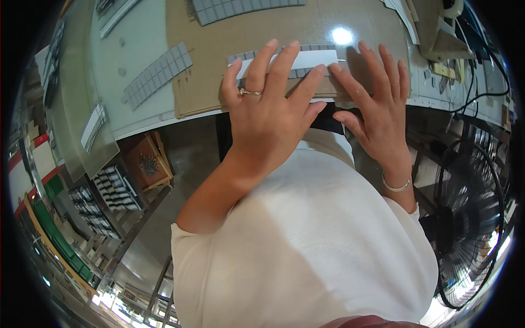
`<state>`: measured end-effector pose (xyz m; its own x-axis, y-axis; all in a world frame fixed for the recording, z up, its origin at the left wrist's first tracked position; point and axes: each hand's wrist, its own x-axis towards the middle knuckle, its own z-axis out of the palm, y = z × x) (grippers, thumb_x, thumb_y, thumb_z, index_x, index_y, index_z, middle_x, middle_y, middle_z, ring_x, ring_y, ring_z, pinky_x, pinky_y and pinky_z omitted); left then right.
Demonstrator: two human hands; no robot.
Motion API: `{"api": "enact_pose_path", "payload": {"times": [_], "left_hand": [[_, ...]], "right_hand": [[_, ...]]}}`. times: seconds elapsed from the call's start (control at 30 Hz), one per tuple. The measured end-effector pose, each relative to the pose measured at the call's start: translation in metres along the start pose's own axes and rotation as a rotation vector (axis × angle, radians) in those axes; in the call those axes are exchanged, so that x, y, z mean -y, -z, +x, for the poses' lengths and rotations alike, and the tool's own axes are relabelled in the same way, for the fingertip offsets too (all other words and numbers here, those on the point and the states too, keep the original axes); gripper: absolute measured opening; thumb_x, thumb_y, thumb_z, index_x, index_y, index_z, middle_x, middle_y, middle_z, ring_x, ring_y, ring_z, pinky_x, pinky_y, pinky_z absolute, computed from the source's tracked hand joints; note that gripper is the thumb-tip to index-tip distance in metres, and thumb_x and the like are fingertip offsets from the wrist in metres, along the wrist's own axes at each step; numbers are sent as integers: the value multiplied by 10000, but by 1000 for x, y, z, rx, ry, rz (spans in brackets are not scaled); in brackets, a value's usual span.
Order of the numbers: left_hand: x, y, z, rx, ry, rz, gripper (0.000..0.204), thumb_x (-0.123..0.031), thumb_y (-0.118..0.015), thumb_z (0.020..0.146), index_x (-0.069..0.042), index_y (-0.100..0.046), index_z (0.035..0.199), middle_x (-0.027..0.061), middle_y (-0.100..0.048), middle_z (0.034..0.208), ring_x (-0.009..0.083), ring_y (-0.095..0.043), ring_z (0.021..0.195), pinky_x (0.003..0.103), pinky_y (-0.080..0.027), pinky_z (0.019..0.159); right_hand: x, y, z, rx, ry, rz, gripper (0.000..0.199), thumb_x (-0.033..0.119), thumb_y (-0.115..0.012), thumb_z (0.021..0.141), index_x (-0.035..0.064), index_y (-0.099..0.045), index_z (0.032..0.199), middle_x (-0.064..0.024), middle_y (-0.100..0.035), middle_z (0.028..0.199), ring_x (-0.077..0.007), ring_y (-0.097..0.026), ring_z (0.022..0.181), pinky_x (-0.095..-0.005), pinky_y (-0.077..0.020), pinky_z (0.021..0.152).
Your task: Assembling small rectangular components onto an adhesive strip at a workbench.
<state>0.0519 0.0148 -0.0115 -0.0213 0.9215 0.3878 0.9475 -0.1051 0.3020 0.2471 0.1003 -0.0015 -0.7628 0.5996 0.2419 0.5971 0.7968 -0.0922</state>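
My left hand (pixel 268 101) lies with spread fingers across a white strip (pixel 322 57), which rests on a row of small grey rectangular tiles (pixel 298 72). The tiles show along the strip's far and near sides; the fingers hide part of both. Close to the strip's right end is my right hand (pixel 377 104), fingers apart, its index fingertip by the strip's corner. Whether that fingertip touches the strip, I cannot tell. Under all this lies a brown board (pixel 205 90) on the table. Neither hand is closed around anything.
Further grey tile sheets lie at the far side (pixel 246 8) and to the left (pixel 157 75). A machine (pixel 440 33) with cables stands at the far right. Below the table on the right is a black fan (pixel 465 218). An open wooden drawer (pixel 147 161) sits at lower left.
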Motion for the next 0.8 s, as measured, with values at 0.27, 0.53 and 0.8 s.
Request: {"api": "enact_pose_path", "payload": {"times": [0.27, 0.53, 0.8], "left_hand": [[41, 38, -37, -11, 130, 251, 399, -314, -817, 731, -214, -728, 1107, 50, -553, 1334, 261, -452, 1279, 519, -222, 1069], [18, 30, -80, -171, 911, -1018, 197, -157, -703, 917, -12, -676, 1048, 111, -703, 985, 166, -670, 831, 271, -528, 757], [19, 36, -72, -223, 1221, -1532, 217, -146, -639, 958, 27, -652, 1087, 133, -715, 989, 191, -707, 869, 299, -565, 771]], "right_hand": [[-10, 2, 2, 3, 36, 25, 575, 625, -423, 955, 253, -625, 1345, -109, -381, 1552, -354, -290, 1449, -525, -151, 1184], [-5, 3, 7, -11, 112, 127, 568, 598, -440, 961, 210, -639, 1324, -122, -420, 1525, -381, -339, 1421, -555, -176, 1166], [18, 5, 13, 30, 215, 194, 587, 577, -378, 1005, 143, -644, 1298, -156, -423, 1514, -399, -331, 1429, -568, -183, 1175]]}}
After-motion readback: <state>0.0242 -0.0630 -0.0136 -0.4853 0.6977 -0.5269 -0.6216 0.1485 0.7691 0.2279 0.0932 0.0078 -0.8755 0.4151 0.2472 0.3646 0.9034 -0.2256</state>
